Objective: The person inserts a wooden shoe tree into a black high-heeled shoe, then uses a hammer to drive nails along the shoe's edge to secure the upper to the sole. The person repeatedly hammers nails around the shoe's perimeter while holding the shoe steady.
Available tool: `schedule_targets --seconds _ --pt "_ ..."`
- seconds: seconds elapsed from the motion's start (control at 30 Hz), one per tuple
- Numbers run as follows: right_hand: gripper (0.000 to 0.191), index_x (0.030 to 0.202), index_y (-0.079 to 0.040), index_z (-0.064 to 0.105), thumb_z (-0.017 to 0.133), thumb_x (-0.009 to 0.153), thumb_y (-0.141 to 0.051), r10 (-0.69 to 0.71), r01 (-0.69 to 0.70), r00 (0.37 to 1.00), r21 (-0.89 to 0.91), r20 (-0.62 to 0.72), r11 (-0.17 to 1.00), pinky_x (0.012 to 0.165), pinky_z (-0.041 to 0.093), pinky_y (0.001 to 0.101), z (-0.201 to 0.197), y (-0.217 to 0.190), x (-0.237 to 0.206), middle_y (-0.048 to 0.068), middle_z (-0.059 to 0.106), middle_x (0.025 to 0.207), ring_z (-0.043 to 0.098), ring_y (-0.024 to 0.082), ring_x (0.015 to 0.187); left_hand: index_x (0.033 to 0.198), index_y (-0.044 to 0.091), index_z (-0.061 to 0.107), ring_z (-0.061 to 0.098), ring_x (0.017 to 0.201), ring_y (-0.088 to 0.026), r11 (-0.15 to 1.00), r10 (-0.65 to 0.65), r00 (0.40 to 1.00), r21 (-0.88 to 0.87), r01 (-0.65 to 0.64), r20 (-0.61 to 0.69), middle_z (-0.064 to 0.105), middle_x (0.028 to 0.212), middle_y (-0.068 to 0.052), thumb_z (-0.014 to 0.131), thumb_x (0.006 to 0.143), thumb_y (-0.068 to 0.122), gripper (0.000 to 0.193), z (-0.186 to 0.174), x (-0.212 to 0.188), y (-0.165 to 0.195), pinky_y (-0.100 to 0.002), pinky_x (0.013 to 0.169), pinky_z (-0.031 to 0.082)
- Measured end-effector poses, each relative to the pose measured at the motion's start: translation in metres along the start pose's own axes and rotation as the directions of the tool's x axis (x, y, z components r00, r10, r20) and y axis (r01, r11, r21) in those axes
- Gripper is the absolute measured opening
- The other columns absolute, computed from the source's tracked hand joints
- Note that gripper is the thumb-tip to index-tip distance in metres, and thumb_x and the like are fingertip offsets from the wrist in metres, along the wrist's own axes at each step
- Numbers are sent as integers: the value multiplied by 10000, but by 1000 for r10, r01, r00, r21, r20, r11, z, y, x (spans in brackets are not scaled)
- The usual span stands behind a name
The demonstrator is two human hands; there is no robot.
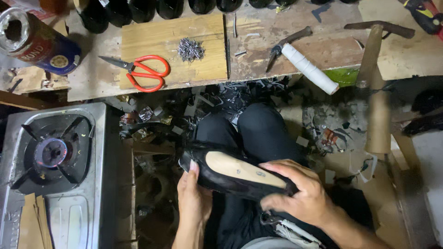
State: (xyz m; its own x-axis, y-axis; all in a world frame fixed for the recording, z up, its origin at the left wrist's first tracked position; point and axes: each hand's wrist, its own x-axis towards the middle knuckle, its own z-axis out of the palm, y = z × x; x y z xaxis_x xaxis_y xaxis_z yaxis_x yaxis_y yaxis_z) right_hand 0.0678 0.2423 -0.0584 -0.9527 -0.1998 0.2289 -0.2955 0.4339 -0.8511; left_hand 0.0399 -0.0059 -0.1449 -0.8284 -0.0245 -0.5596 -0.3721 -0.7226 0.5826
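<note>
Left hand (194, 196) cups the toe end from below, thumb up along the edge, while right hand (302, 193) wraps fingers over the heel end, both hands gripping a black slip-on shoe with a tan insole board (235, 173) held sole-up over the lap. On the scuffed wooden worktop (258, 50), an open blue and red metal tin (34, 41) lies tipped, contents hidden. Nearby: red-handled scissors (143, 73), small nail pile (190, 49), gas stove (53, 154).
</note>
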Motion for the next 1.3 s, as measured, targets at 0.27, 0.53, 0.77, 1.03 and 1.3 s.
schedule_targets --seconds 0.27,0.53,0.77,1.03,1.3 --pt "1112 1675 -290 157 822 806 -490 -505 498 834 91 222 862 1279 309 566 -30 -15 11 178 376 1633 354 414 1540 1166 12 643 747 849 -237 935 -353 935 30 355 -39 756 1007 -130 576 957 397 444 8 -16 -6 -383 707 632" --pt "957 1552 7 365 843 877 -475 -227 215 949 78 219 973 1123 514 424 -43 -31 17 257 558 1466 616 361 1338 1148 -51 720 719 976 -287 450 -429 810 872 -193 400 758 983 -177 818 827 440 595 -2 -42 45 -402 933 540" --pt "895 1526 86 388 793 828 -301 12 -61 942 137 335 989 1102 455 383 -12 -38 39 231 581 1450 602 305 1336 1653 12 294 393 1601 -424 332 25 457 424 -843 889 374 1676 -291 951 750 309 1156 52 -54 56 -447 1302 350" --pt "869 1494 -14 484 834 745 -280 197 -220 905 20 378 975 1013 525 358 -36 -29 45 154 634 1432 611 261 1238 1663 23 312 563 1468 -362 395 -22 632 587 -707 775 525 1546 -236 869 807 304 1060 76 -46 43 -405 1231 452" --pt "772 1423 -16 608 891 747 -259 17 -28 946 28 324 999 1069 451 389 -39 -30 45 209 626 1433 601 305 1330 1698 -43 108 319 1641 -430 424 -126 494 497 -757 860 268 1754 -300 856 841 306 1190 81 -31 44 -465 1304 289"
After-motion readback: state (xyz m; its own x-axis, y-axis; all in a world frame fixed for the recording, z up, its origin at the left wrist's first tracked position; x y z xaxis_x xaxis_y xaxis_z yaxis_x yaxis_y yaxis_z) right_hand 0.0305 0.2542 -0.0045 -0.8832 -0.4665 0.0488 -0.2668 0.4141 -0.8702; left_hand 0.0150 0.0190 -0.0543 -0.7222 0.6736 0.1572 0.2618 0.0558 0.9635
